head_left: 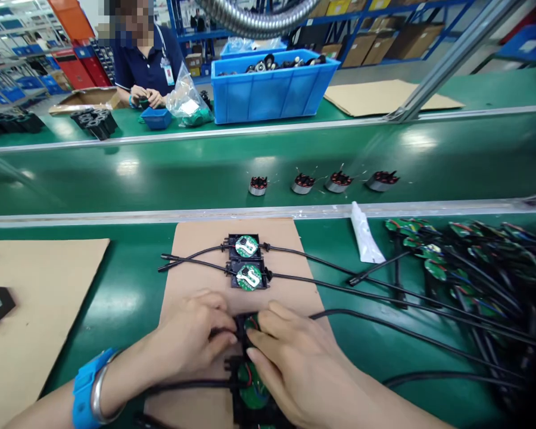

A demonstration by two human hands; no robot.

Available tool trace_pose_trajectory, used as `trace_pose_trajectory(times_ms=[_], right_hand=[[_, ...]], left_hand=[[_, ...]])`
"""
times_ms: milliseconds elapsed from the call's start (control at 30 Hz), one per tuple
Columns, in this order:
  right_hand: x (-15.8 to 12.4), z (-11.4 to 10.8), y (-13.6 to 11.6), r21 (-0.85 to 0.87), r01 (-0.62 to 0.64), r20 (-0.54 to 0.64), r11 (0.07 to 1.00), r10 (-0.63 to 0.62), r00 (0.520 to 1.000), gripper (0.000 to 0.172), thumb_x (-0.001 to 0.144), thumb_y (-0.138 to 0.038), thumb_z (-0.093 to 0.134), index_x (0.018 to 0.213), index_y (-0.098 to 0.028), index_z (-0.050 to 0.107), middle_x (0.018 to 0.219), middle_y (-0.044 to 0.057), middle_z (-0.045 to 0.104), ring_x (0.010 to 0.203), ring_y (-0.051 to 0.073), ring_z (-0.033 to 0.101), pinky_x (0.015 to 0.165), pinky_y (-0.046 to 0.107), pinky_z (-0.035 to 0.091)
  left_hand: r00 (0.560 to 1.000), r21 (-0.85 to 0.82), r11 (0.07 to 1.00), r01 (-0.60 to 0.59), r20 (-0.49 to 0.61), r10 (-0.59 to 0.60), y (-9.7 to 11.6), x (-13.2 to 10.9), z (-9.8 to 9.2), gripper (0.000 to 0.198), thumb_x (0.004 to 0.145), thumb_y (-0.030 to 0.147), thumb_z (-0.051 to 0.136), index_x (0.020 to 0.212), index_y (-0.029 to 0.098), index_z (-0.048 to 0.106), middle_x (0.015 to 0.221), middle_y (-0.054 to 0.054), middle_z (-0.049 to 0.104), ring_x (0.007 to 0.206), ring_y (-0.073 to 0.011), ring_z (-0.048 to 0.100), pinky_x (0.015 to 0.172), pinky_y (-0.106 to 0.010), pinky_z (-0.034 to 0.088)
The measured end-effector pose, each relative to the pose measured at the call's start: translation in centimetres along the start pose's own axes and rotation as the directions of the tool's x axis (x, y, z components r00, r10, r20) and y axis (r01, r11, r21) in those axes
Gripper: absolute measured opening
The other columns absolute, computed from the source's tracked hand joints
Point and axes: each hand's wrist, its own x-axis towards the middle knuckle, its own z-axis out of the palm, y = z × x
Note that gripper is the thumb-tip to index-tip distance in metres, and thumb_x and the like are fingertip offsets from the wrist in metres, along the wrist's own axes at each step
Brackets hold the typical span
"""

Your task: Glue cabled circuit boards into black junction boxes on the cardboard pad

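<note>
Both hands work at a black plastic housing (pixel 240 326) on a cardboard sheet (pixel 196 292). My left hand (pixel 194 330) is closed at the housing's left edge, thumb and index finger pinched there. My right hand (pixel 290 351) bends over it, fingertips together on a green circuit board (pixel 251 322) that it mostly hides. Nearer to me lies another housing with a round green board (pixel 254 393) and red wires, partly under my right hand. Beyond my hands, two housings hold round boards (pixel 247 245) with white strips on top. Black cables (pixel 312 279) run out both sides.
Many cabled boards (pixel 438 250) are heaped at right, beside a white tube (pixel 365 235). Several motor stators (pixel 302 183) stand on the green strip behind. A blue bin (pixel 272 89) and a co-worker (pixel 147 65) are across the bench. Another cardboard sheet (pixel 49 298) lies at left.
</note>
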Motion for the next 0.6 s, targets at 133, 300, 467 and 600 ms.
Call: trace_pose_trajectory(times_ms=[133,300,467,600], right_hand=[[0.4,-1.9,4.8,-0.086,-0.045,-0.217,0.995,0.025,0.976,0.015,0.088,-0.016,0.046,0.095,-0.015,0.059,0.088,0.007,0.055,0.084,0.020,0.045,0.074,0.035,0.040],[0.8,-0.8,9.1,-0.060,-0.128,-0.213,0.990,0.113,0.970,0.011,0.088,-0.014,0.047,0.098,-0.014,0.051,0.091,0.009,0.058,0.087,0.019,0.053,0.074,0.034,0.047],[-0.6,-2.3,6.3,-0.017,-0.013,-0.243,1.000,0.008,0.970,0.020,0.091,-0.011,0.040,0.108,-0.016,0.048,0.095,0.008,0.058,0.083,0.015,0.058,0.068,0.027,0.048],[0.0,-4.0,4.0,-0.160,0.018,-0.169,0.987,-0.046,0.985,0.015,0.091,-0.014,0.041,0.094,-0.017,0.055,0.079,0.005,0.055,0.063,0.014,0.054,0.053,0.029,0.040]], left_hand=[[0.973,0.265,0.964,-0.032,-0.212,0.090,-1.8,2.4,-1.7,0.020,0.086,0.015,0.054,0.103,0.015,0.063,0.101,-0.009,0.059,0.095,-0.0214,0.053,0.082,-0.037,0.045],[0.978,0.387,0.921,-0.047,-0.169,0.121,-3.6,4.2,-2.1,0.007,0.090,0.017,0.051,0.090,0.014,0.058,0.093,-0.007,0.062,0.088,-0.0212,0.056,0.077,-0.038,0.044],[0.958,0.299,0.954,-0.030,-0.265,0.113,-2.1,2.4,-2.8,0.015,0.095,0.022,0.044,0.101,0.019,0.057,0.087,0.000,0.063,0.074,-0.0124,0.060,0.062,-0.024,0.046],[0.981,0.426,0.904,0.021,-0.184,0.064,-1.2,2.6,-3.0,0.017,0.094,0.023,0.044,0.095,0.019,0.060,0.084,0.000,0.064,0.070,-0.0171,0.062,0.055,-0.028,0.046]])
